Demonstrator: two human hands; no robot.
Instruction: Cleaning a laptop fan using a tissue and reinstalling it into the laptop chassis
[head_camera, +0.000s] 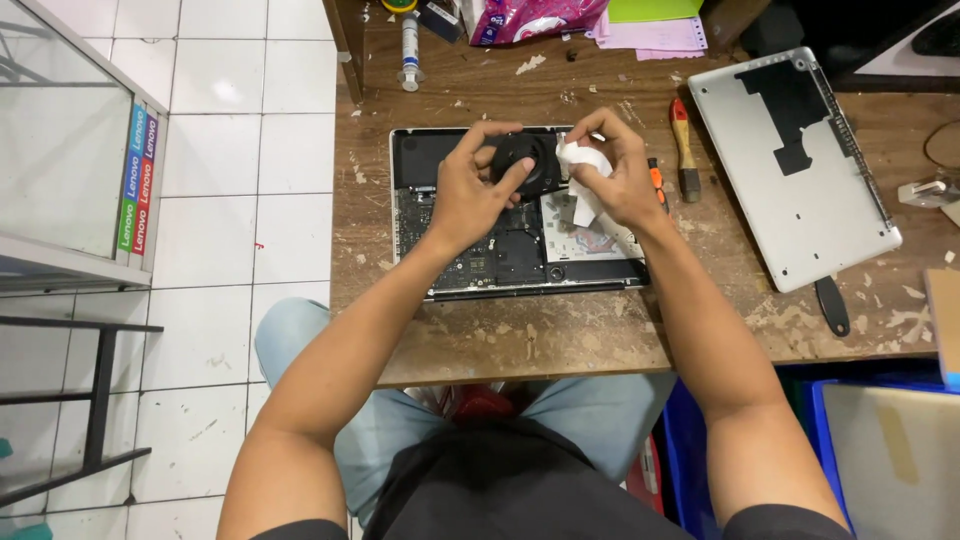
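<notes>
Holding a black round fan (522, 160) above the opened laptop (515, 215), the left hand (472, 190) grips it from nine o'clock, thumb across its face and fingers curled over its top edge. The right hand (615, 170) sits at three o'clock of the fan, just beside it, fingers pinched shut on a crumpled white tissue (583, 180) that hangs down over the laptop's silver right half. Both hands hover over the upper part of the laptop's exposed boards.

Room to move is tight at three o'clock of the right hand: an orange-handled screwdriver (655, 180) lies just beside the wrist, and a wooden-handled brush (685, 150) a little further out. Well apart at three o'clock rests the detached silver bottom cover (800, 190), tilted, with a black tool handle (832, 305) near its lower corner. At twelve o'clock, near the desk's far edge, lie a white tube (410, 50), a pink packet (530, 18) and sheets of pink paper (650, 35). The laptop's near edge leaves a bare strip toward six o'clock.

The wooden desk (540, 340) is worn, scratched and flecked with pale scraps. At nine o'clock the floor is white tile (240, 150), with a glass cabinet (70, 150) beyond it. Blue bins (800, 440) stand at five o'clock under the desk.
</notes>
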